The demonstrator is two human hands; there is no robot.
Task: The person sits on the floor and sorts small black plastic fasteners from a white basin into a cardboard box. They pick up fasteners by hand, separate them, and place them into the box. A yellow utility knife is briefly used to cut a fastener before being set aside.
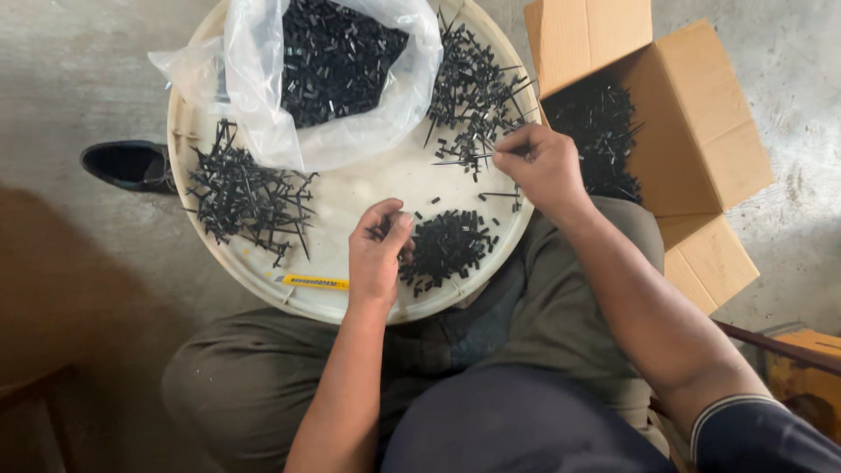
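Note:
A round cream tray (368, 180) rests on my lap. My left hand (377, 250) pinches a small black plastic piece at the edge of a pile of small black pieces (451, 245) near the tray's front. My right hand (543, 162) holds a thin black plastic stick (460, 160) by its end, beside a heap of black branched sticks (473, 83) at the tray's right. Another heap of branched sticks (245, 197) lies at the tray's left.
A clear plastic bag (263, 105) full of small black pieces sits at the tray's back. An open cardboard box (692, 123) holding black sticks stands to the right. A yellow utility knife (315, 282) lies on the tray's front rim. A black shoe (127, 165) is at left on the concrete floor.

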